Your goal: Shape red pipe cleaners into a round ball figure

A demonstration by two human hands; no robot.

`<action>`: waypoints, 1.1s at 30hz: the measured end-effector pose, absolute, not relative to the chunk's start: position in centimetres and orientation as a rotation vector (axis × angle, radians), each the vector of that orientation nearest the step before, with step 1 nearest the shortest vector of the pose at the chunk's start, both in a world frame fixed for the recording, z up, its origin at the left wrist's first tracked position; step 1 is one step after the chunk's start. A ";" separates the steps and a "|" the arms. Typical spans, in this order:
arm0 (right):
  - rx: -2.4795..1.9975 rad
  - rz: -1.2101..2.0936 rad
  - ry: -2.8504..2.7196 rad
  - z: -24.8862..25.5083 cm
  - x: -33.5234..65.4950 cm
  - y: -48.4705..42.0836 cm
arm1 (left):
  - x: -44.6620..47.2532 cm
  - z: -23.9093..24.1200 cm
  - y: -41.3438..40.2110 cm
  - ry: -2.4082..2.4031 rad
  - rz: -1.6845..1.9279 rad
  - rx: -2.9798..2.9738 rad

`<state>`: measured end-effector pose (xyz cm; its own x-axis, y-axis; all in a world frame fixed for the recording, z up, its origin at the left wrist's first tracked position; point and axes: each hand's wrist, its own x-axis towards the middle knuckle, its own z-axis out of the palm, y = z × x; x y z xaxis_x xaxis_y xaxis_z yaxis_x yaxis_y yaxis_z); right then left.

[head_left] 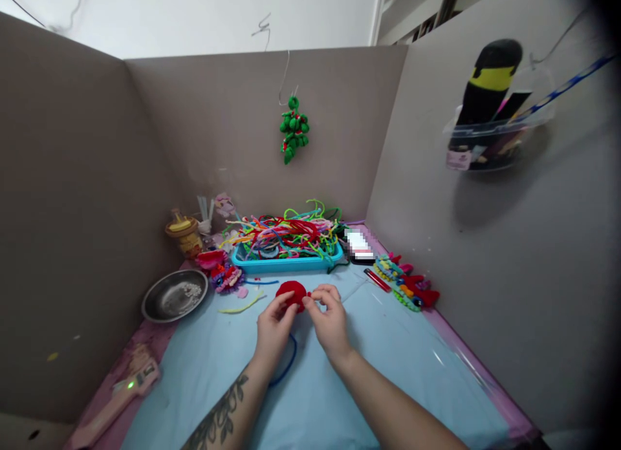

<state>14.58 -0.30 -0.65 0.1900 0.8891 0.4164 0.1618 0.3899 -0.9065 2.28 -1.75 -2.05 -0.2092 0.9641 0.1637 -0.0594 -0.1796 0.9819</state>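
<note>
Red disc (293, 287) between both hands (272, 327) (332, 324)

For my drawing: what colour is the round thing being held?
The round thing is red, clearest in the head view.

You have a red disc (291, 288), roughly round and deep red all over, its broad face showing beyond your fingers. Your left hand (275, 321) grips its lower left edge. At its right side your right hand (330, 315) pinches a small red bit (308, 295); whether that joins the disc, you cannot tell from here. Both are over the light-blue surface (383, 346).
</note>
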 end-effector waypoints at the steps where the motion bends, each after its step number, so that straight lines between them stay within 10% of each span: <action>1: -1.042 0.694 -1.275 -0.4 14.8 -0.3 | 2.3 -2.0 -1.7 1.223 1.525 1.176; 19: -0.766 1.135 -0.856 -0.6 16.0 0.9 | 0.6 -1.2 -0.4 1.086 1.639 0.702; 33: -1.131 0.849 -1.281 -1.9 14.3 0.9 | 2.1 -1.5 -1.4 0.971 1.547 0.899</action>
<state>14.27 0.95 -1.94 0.1367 0.9495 0.2825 0.1092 0.2690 -0.9569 2.08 -1.37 -1.55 -0.1658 0.9844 0.0594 -0.3743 -0.1186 0.9197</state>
